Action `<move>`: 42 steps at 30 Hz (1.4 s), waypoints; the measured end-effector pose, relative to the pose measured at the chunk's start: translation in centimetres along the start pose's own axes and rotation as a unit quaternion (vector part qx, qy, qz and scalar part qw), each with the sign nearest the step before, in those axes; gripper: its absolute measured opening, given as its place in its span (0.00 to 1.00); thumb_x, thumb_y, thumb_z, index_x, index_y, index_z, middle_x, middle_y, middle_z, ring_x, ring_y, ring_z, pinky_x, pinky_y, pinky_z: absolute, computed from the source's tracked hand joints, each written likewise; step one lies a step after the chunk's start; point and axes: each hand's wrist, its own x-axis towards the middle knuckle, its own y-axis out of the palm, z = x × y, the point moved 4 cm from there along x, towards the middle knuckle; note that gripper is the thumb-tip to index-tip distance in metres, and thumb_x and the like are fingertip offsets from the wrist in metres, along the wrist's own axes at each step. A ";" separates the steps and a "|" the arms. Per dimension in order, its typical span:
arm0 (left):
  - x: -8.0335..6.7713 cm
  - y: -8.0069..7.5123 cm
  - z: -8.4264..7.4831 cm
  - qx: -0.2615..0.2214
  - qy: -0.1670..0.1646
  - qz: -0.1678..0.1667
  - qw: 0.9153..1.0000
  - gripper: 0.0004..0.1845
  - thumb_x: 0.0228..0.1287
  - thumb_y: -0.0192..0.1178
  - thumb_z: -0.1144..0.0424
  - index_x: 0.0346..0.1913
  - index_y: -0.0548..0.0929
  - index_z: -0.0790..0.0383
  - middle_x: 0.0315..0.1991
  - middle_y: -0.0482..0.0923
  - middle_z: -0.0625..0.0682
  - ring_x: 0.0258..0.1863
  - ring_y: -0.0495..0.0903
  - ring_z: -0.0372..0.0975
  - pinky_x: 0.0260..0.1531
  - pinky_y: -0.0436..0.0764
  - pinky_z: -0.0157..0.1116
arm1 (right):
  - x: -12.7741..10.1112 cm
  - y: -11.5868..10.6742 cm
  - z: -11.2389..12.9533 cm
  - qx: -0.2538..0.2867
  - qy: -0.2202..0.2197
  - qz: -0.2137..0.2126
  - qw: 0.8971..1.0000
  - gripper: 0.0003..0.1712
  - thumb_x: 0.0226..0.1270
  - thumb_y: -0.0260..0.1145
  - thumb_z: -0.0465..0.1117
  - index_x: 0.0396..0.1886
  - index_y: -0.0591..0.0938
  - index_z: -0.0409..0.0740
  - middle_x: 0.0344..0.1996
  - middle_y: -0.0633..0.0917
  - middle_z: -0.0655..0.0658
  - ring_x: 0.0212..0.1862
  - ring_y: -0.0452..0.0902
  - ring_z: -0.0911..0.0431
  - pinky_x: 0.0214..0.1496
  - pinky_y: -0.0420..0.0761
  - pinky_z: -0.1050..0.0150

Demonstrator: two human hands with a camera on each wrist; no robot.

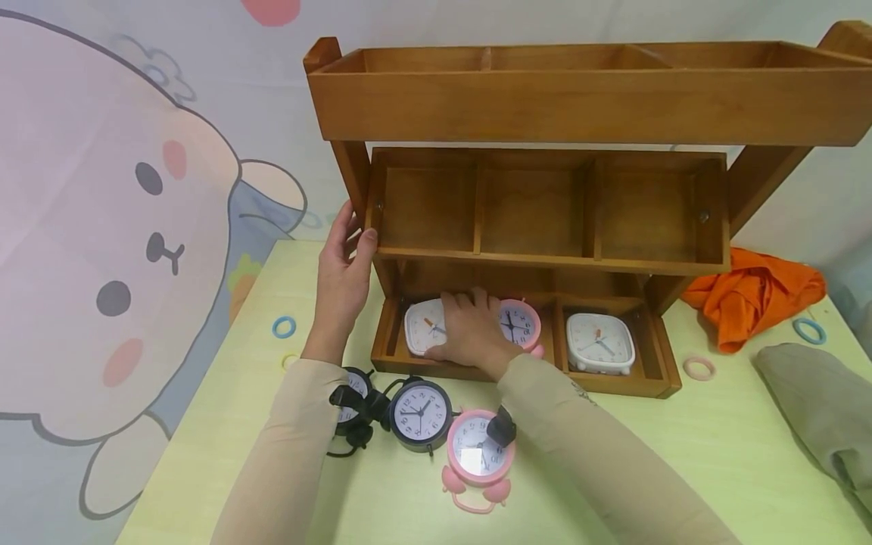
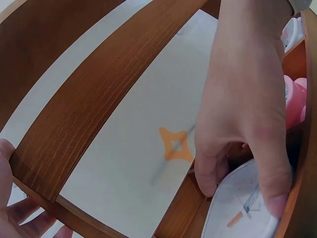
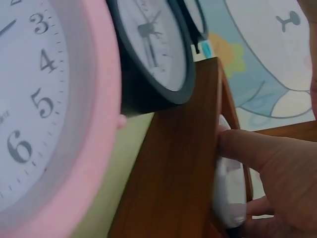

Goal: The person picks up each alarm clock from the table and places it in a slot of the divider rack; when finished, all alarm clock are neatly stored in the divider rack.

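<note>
Head view: right hand (image 1: 470,329) gripping a white square plastic alarm clock (image 1: 424,325) in the left compartment of the wooden three-tier rack (image 1: 545,257)'s bottom shelf; left hand (image 1: 344,272) clasping the rack's left post. Pink round clock (image 1: 521,324) and second white clock (image 1: 599,342) already shelved; two black clocks (image 1: 418,412) and another pink clock (image 1: 477,454) waiting near the worktop's front edge.

Left wrist view: fingers (image 2: 275,193) pinching the white clock's face.

Right wrist view: fingertips (image 3: 237,144) pressing its rim.

White square alarm clock (image 1: 424,327) with orange hand lying face-up, tilted, in bottom-left compartment of wooden shelf (image 1: 545,227), partly covered by right hand (image 1: 470,329); left hand (image 1: 344,276) gripping shelf's left upright.
</note>
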 end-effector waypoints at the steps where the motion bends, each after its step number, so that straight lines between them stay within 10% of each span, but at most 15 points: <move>1: -0.1 0.0 -0.1 -0.001 -0.002 0.001 1.000 0.31 0.75 0.50 0.57 0.77 0.58 0.49 0.73 0.65 0.52 0.69 0.69 0.45 0.69 0.69 0.43 | -0.1 0.0 -0.1 0.001 -0.001 -0.001 1.000 0.55 0.46 0.76 0.65 0.68 0.69 0.40 0.64 0.74 0.38 0.68 0.58 0.37 0.67 0.59 0.39; 9: -1.2 0.1 -2.6 -0.008 -0.017 0.005 1.000 0.31 0.75 0.48 0.63 0.77 0.56 0.59 0.73 0.63 0.60 0.70 0.67 0.51 0.70 0.66 0.46 | -2.7 -3.1 -1.4 0.082 -0.017 -0.063 0.995 0.48 0.55 0.74 0.57 0.72 0.68 0.43 0.68 0.72 0.37 0.71 0.60 0.35 0.69 0.60 0.33; 18: 0.0 0.0 0.2 -0.004 -0.002 0.005 1.000 0.31 0.74 0.50 0.56 0.77 0.57 0.47 0.73 0.64 0.52 0.69 0.68 0.44 0.69 0.68 0.42 | -9.6 -5.9 -3.5 0.183 -0.032 -0.110 0.976 0.46 0.56 0.75 0.50 0.73 0.66 0.45 0.69 0.71 0.39 0.69 0.61 0.41 0.61 0.76 0.39; 24: -1.1 0.1 -2.5 -0.003 -0.013 0.008 1.000 0.31 0.75 0.48 0.61 0.78 0.55 0.56 0.73 0.63 0.58 0.71 0.66 0.49 0.70 0.66 0.45 | -13.2 -6.1 -4.8 0.199 -0.033 -0.125 0.971 0.48 0.56 0.76 0.49 0.74 0.65 0.50 0.67 0.71 0.41 0.65 0.64 0.45 0.64 0.71 0.38; 42: -1.4 0.2 -3.1 0.003 -0.019 0.009 1.000 0.31 0.75 0.48 0.62 0.77 0.55 0.59 0.73 0.62 0.60 0.71 0.66 0.51 0.70 0.67 0.44 | -17.8 2.5 -3.2 0.215 -0.040 -0.065 0.974 0.54 0.43 0.81 0.55 0.71 0.68 0.45 0.65 0.74 0.46 0.67 0.62 0.46 0.64 0.72 0.40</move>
